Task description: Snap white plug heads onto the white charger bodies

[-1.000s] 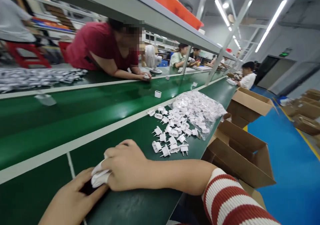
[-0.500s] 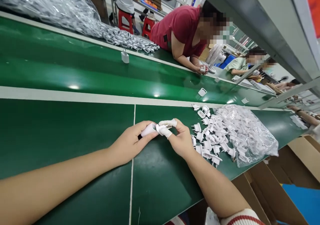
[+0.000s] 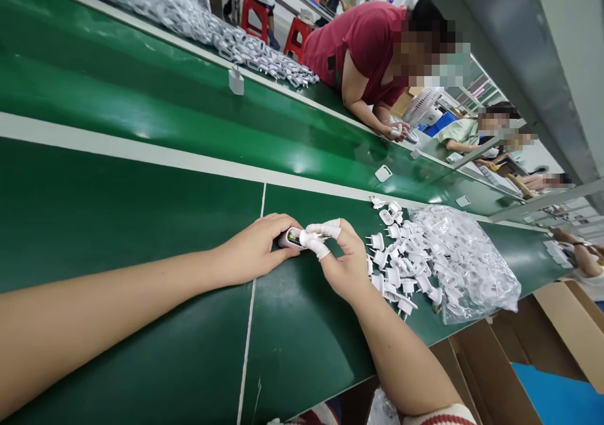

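Note:
My left hand is closed round a white charger housing, whose open end faces right and shows a dark and yellowish inside. In my right hand, with white covers on the thumb and a finger, a white plug cap with metal pins is pinched. The cap sits right at the open end of the housing; whether the two touch I cannot tell. Just right of my right hand lies a loose pile of white plug caps with pins.
A clear plastic bag of white parts lies beside the pile. Beyond a white rail runs a green conveyor belt, carrying a few white housings. Opposite, a person in red leans over. Open cardboard boxes stand below the right table edge.
The housing in my left hand has turned, so its open end now shows more. Both hands stay close together, and the camera view has tilted slightly.

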`<state>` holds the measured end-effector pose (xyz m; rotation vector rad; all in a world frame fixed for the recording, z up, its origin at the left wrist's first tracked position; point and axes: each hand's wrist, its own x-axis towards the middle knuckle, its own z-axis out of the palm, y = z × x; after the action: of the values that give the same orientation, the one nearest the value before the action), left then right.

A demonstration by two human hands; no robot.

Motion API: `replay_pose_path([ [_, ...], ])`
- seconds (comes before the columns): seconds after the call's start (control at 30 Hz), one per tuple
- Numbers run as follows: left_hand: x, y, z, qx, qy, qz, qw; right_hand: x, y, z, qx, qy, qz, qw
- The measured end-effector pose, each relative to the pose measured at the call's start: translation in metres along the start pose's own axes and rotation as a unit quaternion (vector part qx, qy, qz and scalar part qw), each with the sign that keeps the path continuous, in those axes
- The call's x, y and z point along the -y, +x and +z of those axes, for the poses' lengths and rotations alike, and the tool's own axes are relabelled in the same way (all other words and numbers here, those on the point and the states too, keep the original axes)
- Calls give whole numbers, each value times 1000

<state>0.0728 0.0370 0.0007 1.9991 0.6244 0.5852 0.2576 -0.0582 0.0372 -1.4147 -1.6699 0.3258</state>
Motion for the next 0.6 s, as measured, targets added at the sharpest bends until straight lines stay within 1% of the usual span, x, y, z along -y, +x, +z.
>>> replay_pose_path([
  [0.1, 4, 2, 1, -1, 6, 1, 1000, -2, -1, 3, 22, -78, -38, 996],
  [0.27, 4, 3, 2, -17, -9, -2, 1000, 4, 4, 4, 11, -158, -113, 981],
  [0.43, 3, 2, 2, -12, 6, 22, 1000, 8, 9, 8, 22, -206, -128, 970],
  [0.6, 3, 3, 0, -5, 18, 34, 999, 9, 12, 6, 61, -253, -151, 954],
])
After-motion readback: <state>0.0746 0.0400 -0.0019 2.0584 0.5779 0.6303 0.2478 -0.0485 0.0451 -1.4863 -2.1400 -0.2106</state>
